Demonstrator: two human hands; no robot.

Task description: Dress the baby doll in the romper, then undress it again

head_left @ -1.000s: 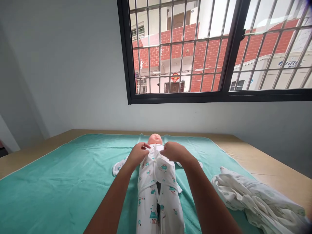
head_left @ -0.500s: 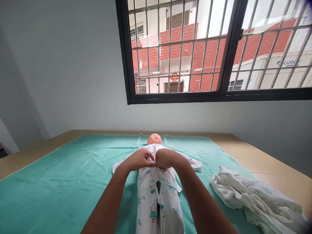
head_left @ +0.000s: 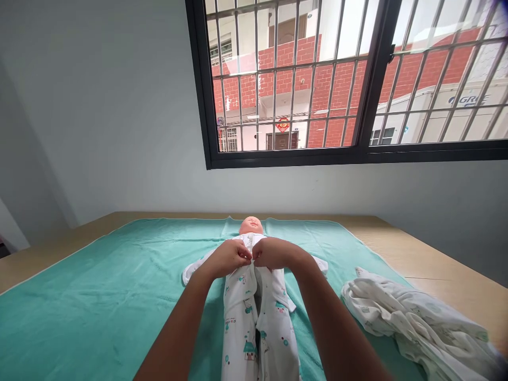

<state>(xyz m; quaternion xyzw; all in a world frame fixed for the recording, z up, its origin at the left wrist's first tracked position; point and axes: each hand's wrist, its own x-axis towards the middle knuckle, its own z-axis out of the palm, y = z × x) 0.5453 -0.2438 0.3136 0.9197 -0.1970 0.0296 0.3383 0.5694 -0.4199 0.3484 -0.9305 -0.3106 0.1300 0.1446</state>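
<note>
A baby doll [head_left: 251,225] lies on its back, head toward the wall, dressed in a white printed baby outfit [head_left: 238,301]. Over the middle of the doll's body, my left hand [head_left: 230,258] pinches the front edge of the outfit. Close beside it, my right hand [head_left: 275,253] grips the facing edge, and the fingertips of both hands nearly meet. Whatever fastening may lie between the fingers is hidden. Below my hands the front panels hang a little apart, and a dark gap shows between the legs. Sleeves spread out to both sides.
A green cloth [head_left: 99,296] covers much of the wooden table [head_left: 413,248]. On the right lies a crumpled white printed cloth [head_left: 420,323]. Behind the table stands a grey wall [head_left: 119,132] with a barred, black-framed window [head_left: 286,160].
Both hands have shifted slightly upward along the outfit's front. My left fingers have closed in more, and the fabric below is pulled up between the hands.
</note>
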